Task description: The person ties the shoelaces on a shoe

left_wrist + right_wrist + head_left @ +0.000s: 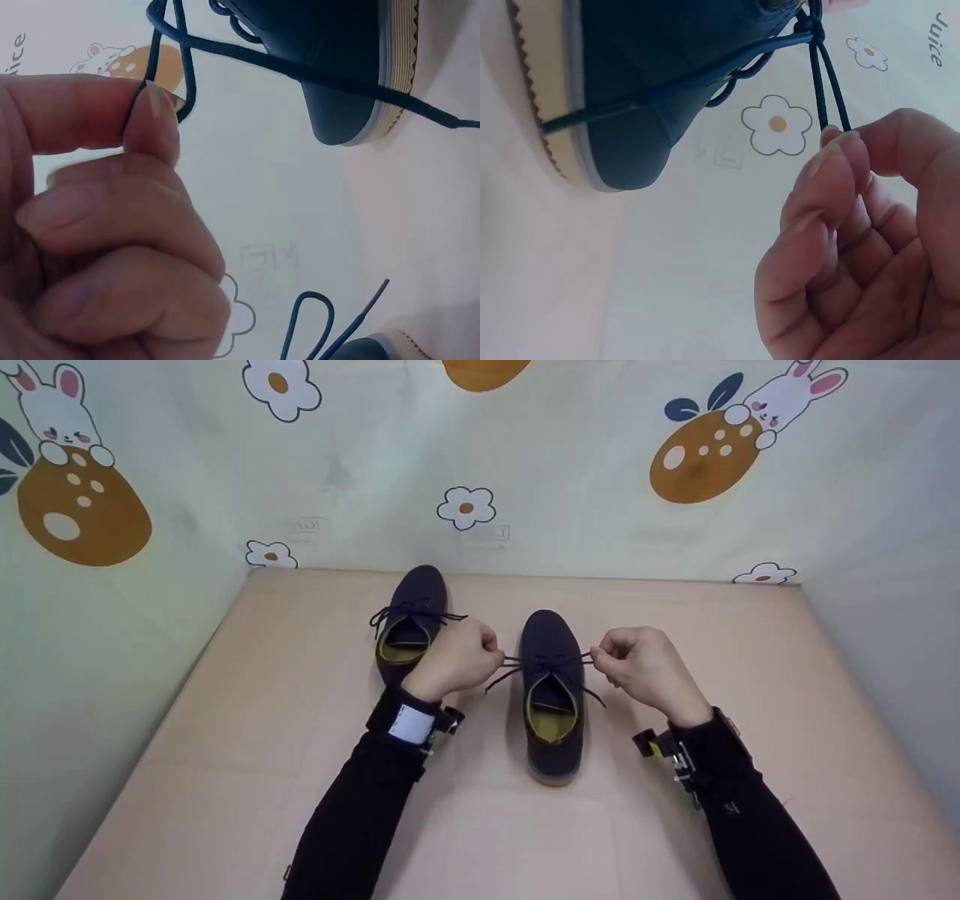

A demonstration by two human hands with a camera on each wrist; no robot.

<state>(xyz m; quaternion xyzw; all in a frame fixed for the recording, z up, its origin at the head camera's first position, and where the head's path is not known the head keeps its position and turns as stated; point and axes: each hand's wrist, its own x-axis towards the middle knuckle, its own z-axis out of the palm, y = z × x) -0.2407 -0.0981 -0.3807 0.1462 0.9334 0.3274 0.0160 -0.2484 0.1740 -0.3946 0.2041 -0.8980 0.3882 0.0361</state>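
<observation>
A dark blue lace-up shoe [551, 637] stands in the middle of the table, toe pointing away from me. Its shoelace [815, 67] is knotted over the opening with a loop drawn out to each side. My left hand [459, 656] pinches the left loop between thumb and forefinger, beside the shoe. On the other side, my right hand [637, 664] pinches the right loop the same way, and both loops look taut. Two loose lace ends hang past the shoe's sides. Behind my left hand stands the matching shoe [420, 589], its lace tied in a bow.
The table [300, 735] has a pale pinkish cover. A white curtain [562, 457] printed with flowers, rabbits and orange fruit rises along its back edge and both sides. Small cameras [649, 742] are strapped to both wrists.
</observation>
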